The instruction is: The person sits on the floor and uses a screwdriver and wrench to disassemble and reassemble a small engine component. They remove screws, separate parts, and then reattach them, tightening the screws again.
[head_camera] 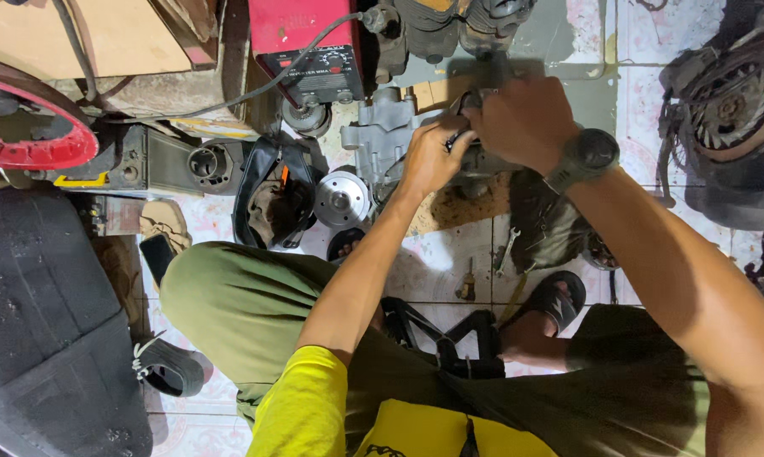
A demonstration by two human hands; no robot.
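grey metal engine casing (382, 140) sits on the tiled floor (450, 254) right ahead. left hand (428, 156) and right hand (526, 118) both clenched on its right end, right hand above; can't tell what's gripped.

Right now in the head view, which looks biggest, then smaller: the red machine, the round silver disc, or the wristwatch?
1. Red machine, biggest.
2. Silver disc and wristwatch look about alike; the watch sits nearer the camera, so I won't rank them.
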